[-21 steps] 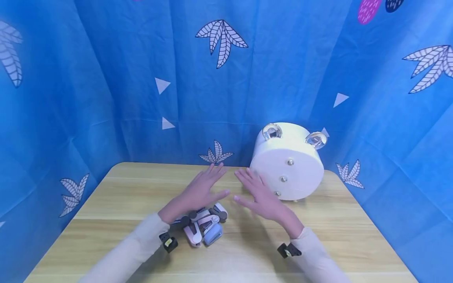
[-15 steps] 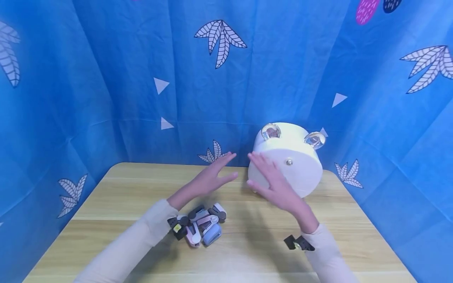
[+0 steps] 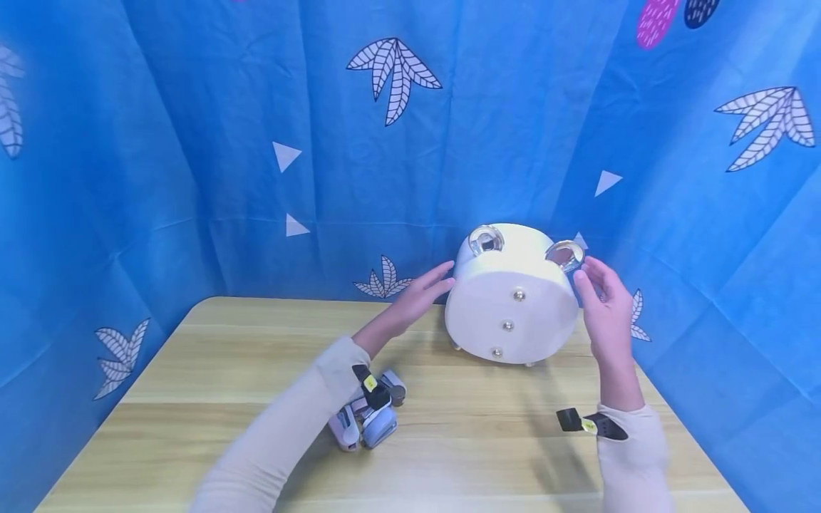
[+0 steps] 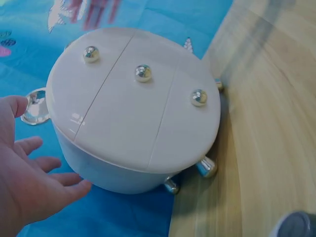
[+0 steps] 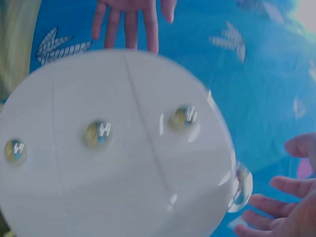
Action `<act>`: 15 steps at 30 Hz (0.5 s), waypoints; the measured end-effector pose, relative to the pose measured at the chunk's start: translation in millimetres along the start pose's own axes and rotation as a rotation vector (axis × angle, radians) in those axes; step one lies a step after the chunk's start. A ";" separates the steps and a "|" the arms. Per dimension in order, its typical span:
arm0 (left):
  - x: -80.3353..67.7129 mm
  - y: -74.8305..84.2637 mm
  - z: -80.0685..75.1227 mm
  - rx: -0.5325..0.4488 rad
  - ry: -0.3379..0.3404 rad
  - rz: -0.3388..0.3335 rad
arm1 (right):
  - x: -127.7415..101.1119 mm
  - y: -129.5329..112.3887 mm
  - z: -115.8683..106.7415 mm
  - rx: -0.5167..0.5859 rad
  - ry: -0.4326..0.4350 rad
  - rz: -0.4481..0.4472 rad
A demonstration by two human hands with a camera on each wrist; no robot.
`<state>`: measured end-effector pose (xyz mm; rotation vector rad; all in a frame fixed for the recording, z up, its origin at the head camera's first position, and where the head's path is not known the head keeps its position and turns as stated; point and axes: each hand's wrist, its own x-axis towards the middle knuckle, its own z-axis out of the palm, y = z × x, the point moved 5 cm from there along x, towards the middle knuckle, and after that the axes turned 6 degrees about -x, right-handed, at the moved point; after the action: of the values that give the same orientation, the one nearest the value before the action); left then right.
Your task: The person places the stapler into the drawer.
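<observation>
A round white drawer box (image 3: pixel 474 313) stands on short silver feet at the back right of the table. Seams split its front into three drawers, each with a silver knob (image 4: pixel 143 73), and two shiny ear-shaped pieces sit on top. My left hand (image 3: pixel 412 301) is at the box's left side, fingers extended toward its wall. On the other side, my right hand (image 3: pixel 609 310) is beside the right ear (image 3: pixel 566 254), thumb and fingers spread and loosely bent. Neither hand grips anything; in the left wrist view the palm faces the box's side.
Several small staplers (image 3: pixel 378 427) in pink, blue and grey lie piled on the wooden table (image 3: pixel 256 356), partly hidden under my left forearm. A blue patterned curtain (image 3: pixel 385 171) hangs close behind the box and along both sides.
Both hands have moved from in front of the box out to its two sides, the left one forward and right, the right one far to the right. The box stays in place.
</observation>
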<state>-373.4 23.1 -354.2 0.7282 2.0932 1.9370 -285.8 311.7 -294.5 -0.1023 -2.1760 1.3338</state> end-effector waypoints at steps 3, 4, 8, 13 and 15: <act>6.4 -4.1 4.5 -0.046 -0.036 -0.012 | 5.2 21.1 -1.4 -0.034 -0.092 0.117; 7.8 -5.3 5.7 -0.055 -0.045 -0.018 | 6.1 26.7 -0.8 -0.038 -0.132 0.140; 11.7 -8.3 8.2 -0.068 -0.067 -0.024 | 7.3 41.1 2.6 -0.072 -0.213 0.151; 12.9 -9.3 4.8 -0.075 -0.057 -0.016 | 7.6 44.7 5.3 -0.073 -0.153 0.114; 12.1 -9.2 3.1 -0.077 -0.056 -0.016 | 6.9 43.9 6.0 -0.076 -0.147 0.115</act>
<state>-384.4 31.4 -361.3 0.7385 1.9749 1.9533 -304.6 331.2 -330.2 -0.1652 -2.3763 1.3594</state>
